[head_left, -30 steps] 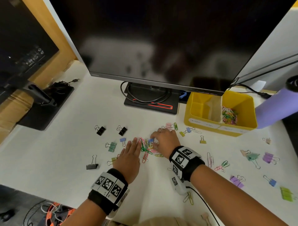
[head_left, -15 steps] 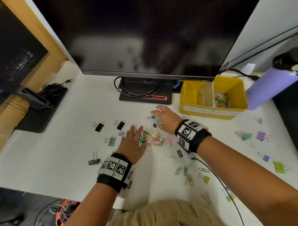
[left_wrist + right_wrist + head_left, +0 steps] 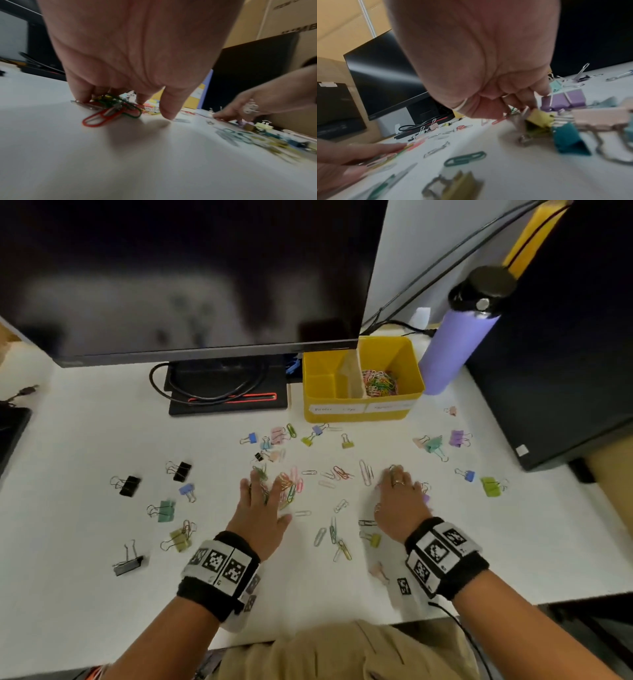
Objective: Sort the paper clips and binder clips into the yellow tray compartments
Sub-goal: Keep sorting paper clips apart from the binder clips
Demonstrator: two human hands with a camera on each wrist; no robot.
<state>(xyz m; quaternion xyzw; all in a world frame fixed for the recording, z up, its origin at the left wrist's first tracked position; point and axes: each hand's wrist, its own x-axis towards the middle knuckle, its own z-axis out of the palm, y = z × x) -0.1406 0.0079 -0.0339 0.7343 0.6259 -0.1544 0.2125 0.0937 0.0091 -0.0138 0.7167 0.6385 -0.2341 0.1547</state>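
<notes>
Left hand (image 3: 260, 510) on white desk (image 3: 85, 542) beneath dark monitor (image 3: 178, 275).

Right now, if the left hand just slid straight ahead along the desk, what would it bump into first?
The left hand already rests on a heap of paper clips. Pushing straight on, it would probably meet the small black binder clip next, then the pastel binder clips. Depth is hard to judge.

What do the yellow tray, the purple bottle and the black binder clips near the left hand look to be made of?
Yellow tray: probably moulded plastic, going by its uniform opaque colour, smooth walls and soft sheen. Purple bottle: matte lavender body, likely coated metal or plastic, with a black cap; the views cannot settle which. Black binder clips: dark painted metal bodies with thin shiny wire handles.
</notes>
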